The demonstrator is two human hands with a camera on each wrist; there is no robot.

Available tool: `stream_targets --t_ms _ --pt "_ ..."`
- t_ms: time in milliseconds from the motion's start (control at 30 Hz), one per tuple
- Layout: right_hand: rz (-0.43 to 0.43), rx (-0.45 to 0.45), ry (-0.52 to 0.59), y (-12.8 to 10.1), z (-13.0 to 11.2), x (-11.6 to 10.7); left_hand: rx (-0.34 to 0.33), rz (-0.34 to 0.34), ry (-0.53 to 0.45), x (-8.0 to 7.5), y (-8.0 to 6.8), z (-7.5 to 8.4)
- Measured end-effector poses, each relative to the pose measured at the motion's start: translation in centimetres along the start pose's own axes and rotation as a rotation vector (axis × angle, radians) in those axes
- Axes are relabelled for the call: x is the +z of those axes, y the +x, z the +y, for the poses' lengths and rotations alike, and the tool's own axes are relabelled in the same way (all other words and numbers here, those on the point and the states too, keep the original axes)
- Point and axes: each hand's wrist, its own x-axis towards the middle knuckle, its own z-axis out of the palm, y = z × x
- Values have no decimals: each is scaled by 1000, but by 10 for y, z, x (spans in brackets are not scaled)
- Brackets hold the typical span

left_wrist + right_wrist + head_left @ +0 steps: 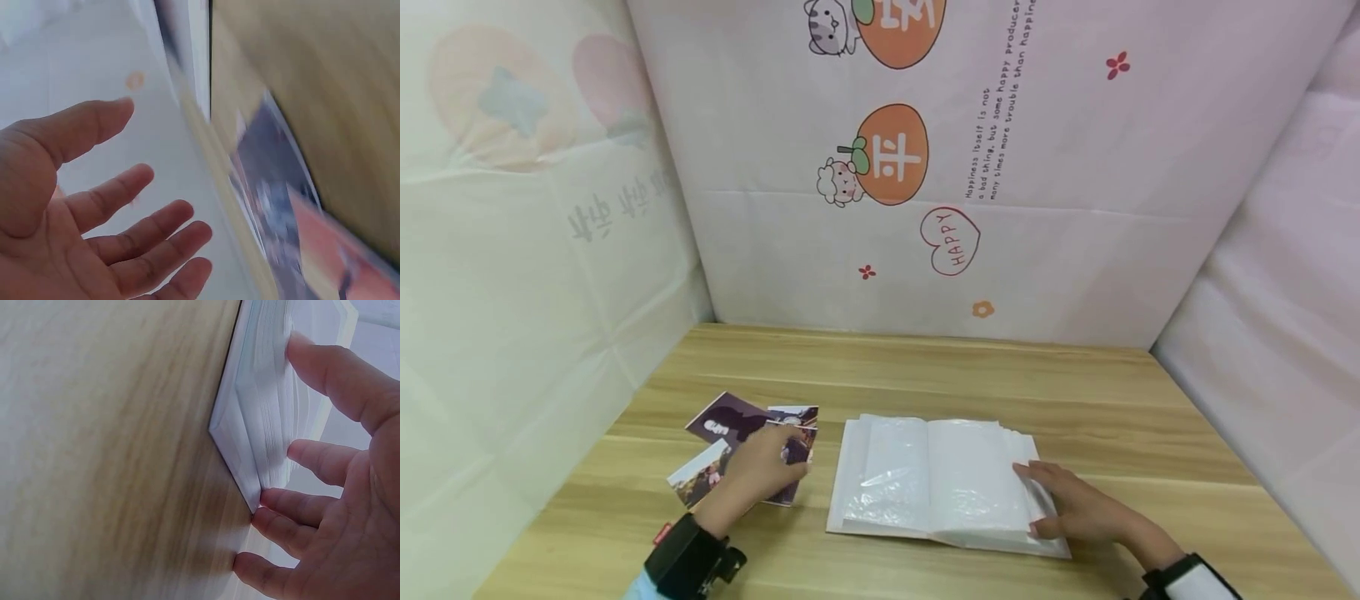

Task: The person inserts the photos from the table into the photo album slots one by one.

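Observation:
A photo album (970,471) lies spread on the table, its clear-sleeved pages blank. My right hand (1082,504) is at the album's right edge, thumb and fingertips right at the page edges with the fingers spread. The right wrist view shows the stacked pages (267,406) beside those fingers. To the left of the album, several loose photos (730,417) lie overlapping, and my left hand (756,471) is over them, partly covering them. In the left wrist view its fingers are spread, nothing between them, with a dark photo (269,156) beyond.
The wooden table (925,367) is enclosed by a printed white cloth (1060,167) at the back and plain-looking cloth sides. Black straps (688,558) with cameras sit on both wrists. A strip of table separates photos and album.

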Motion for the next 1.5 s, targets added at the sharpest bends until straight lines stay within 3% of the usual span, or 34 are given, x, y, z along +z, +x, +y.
stream_targets --t_ms 200,400,600,767,1133,1300,1500 --pt "-1 -6 -1 1 -1 0 -107 -29 -36 -26 -3 -42" --pt "-4 5 -1 0 -2 -1 -169 -77 -20 -39 -14 -82" --pt "-10 0 3 0 -3 -2 -252 -129 -21 -48 -24 -106" --pt "-8 3 -3 1 -1 -1 -280 -143 0 -52 -29 -112" --pt "-3 3 -2 0 -1 -1 -271 -57 35 -52 -29 -120" --pt "-6 11 6 1 -2 -1 -263 13 -34 -52 -31 -124" --pt "-3 12 2 1 0 0 -243 33 -154 -51 -33 -126"
